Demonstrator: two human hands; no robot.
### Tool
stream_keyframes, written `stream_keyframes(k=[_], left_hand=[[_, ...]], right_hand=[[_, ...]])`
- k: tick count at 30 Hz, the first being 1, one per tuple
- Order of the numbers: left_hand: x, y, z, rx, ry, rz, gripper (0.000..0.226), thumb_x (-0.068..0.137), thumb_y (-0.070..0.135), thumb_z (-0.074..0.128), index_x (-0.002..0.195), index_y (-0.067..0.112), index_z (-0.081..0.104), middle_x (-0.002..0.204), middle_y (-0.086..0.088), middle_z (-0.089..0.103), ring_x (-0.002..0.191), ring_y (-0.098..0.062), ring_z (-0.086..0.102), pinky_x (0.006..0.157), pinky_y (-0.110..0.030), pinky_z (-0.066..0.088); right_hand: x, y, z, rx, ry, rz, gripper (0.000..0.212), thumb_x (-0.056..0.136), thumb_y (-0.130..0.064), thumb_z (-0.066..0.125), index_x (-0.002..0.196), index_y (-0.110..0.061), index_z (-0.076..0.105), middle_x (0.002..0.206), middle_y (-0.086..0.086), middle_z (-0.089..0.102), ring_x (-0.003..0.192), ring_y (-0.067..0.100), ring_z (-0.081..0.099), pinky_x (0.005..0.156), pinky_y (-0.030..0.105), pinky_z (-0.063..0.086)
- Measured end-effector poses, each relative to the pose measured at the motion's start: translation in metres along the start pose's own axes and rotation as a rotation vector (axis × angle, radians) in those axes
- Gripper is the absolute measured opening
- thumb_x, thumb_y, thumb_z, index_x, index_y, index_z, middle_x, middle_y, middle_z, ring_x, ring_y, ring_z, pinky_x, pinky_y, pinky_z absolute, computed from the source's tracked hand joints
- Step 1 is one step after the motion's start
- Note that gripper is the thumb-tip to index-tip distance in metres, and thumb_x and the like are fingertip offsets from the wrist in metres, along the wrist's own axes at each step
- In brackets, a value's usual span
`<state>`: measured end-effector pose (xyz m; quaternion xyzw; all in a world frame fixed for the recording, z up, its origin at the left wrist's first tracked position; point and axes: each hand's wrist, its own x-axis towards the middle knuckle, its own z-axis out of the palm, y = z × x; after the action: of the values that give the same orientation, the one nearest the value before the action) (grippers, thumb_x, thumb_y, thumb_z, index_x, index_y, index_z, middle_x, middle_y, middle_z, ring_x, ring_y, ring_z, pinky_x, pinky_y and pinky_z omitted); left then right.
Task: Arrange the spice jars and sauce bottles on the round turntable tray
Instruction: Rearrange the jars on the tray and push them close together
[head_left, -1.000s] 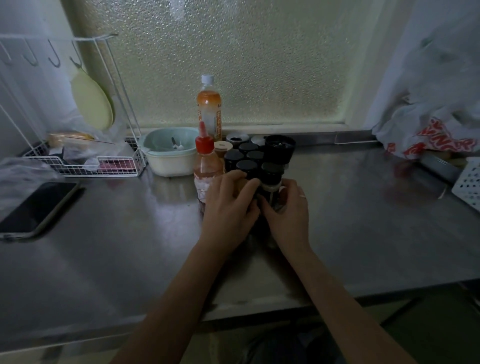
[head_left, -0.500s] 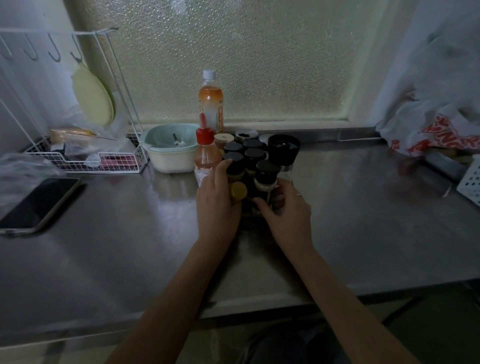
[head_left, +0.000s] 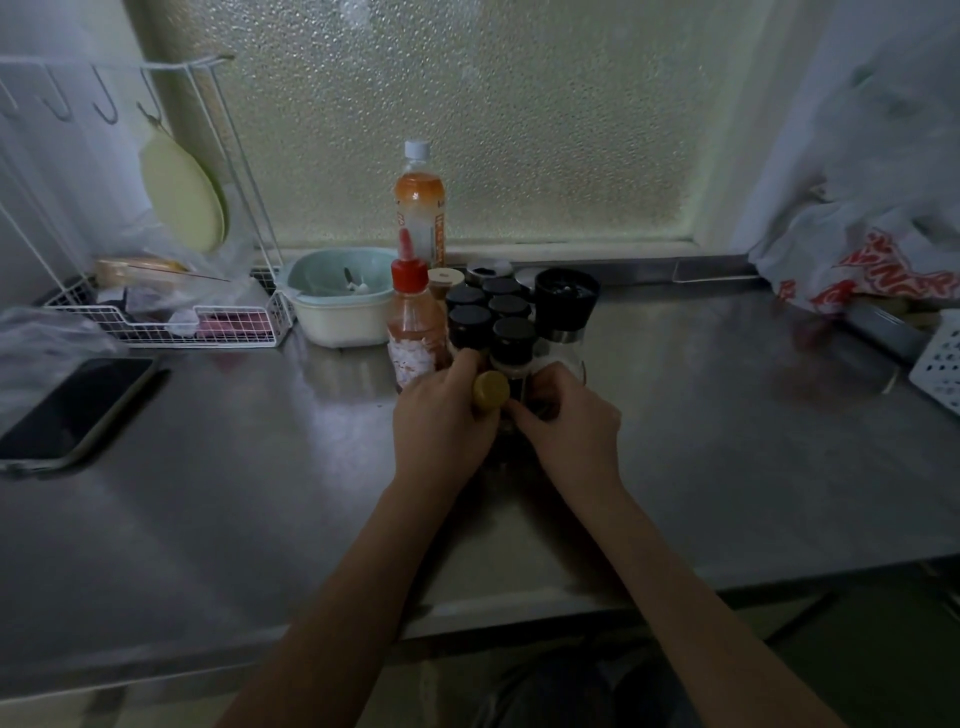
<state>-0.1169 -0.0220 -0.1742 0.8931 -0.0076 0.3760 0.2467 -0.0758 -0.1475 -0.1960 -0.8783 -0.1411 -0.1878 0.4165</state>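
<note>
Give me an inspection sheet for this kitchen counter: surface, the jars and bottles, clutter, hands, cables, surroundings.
Surface: steel counter, dim, reflective.
Job's things: black-lidded spice jars clustered; red-capped sauce bottle on their left; grinder on their right; yellow-capped jar at the front; turntable tray hidden.
Clutter: phone, bowl, wire rack, drink bottle, plastic bag, white basket.
Hands: left hand around the yellow-capped jar; right hand at the cluster's front, grip unclear.
Cables: nothing seen.
Surroundings: frosted window behind.
</note>
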Motion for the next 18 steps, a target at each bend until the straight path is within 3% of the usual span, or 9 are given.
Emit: stream_keyframes(k=[5,11,15,18], left_hand=[[0.000,-0.005,-0.001,-0.025,0.033,-0.067,0.022,0.070,0.014,0.060,0.092,0.013,0.060,0.076,-0.006,0.068,0.066,-0.026,0.060,0.047,-0.017,0.026],[-0.004,0.001,-0.005,-0.193,0.124,-0.103,0.014,0.070,0.025,0.058,0.083,0.021,0.054,0.072,-0.002,0.067,0.064,-0.019,0.059,0.052,-0.026,0.042],[-0.007,0.001,-0.004,-0.237,0.213,0.000,0.017,0.073,0.028,0.058,0.078,0.024,0.042,0.074,-0.003,0.061,0.071,-0.010,0.048,0.053,-0.025,0.039],[-0.005,-0.001,-0.001,-0.154,0.267,0.038,0.019,0.075,0.029,0.063,0.078,0.017,0.048,0.083,-0.007,0.057,0.082,-0.014,0.044,0.061,-0.026,0.039]], right_hand=[[-0.004,-0.011,0.004,0.004,-0.001,-0.005,0.022,0.078,-0.036,0.071,0.082,-0.024,0.054,0.086,0.000,0.069,0.082,0.026,0.065,0.081,0.051,0.049],[-0.006,-0.011,0.003,0.016,0.007,-0.025,0.024,0.081,-0.038,0.066,0.085,-0.015,0.065,0.084,0.005,0.071,0.078,0.026,0.065,0.071,0.045,0.051],[-0.002,-0.016,0.002,-0.108,-0.081,-0.018,0.058,0.074,-0.062,0.035,0.073,-0.014,0.066,0.076,0.013,0.068,0.075,0.034,0.062,0.072,0.047,0.049],[0.001,-0.017,0.001,-0.188,-0.120,-0.044,0.051,0.081,-0.057,0.044,0.077,-0.012,0.069,0.079,0.015,0.069,0.078,0.035,0.062,0.074,0.043,0.047]])
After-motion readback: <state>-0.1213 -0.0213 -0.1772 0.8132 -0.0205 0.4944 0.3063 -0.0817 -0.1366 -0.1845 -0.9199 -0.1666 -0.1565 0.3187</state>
